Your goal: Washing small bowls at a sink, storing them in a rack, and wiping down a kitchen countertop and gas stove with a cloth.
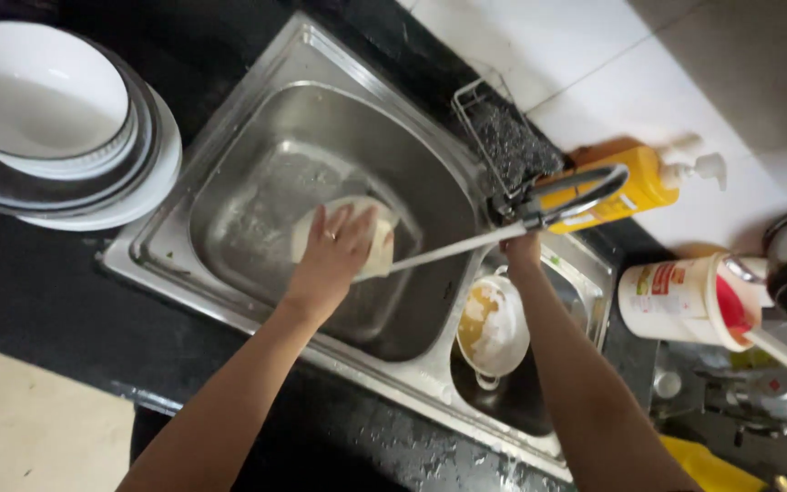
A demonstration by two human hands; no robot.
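Left hand grips a pale round bowl.

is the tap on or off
On: a stream of water runs from the tap onto the bowl in the left hand.

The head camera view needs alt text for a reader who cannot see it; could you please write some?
A person's left hand holds a pale bowl under a stream of water in a steel double sink, while the right hand reaches up to the tap. A dirty pot sits in the smaller basin, and stacked plates and bowls rest on the dark counter.
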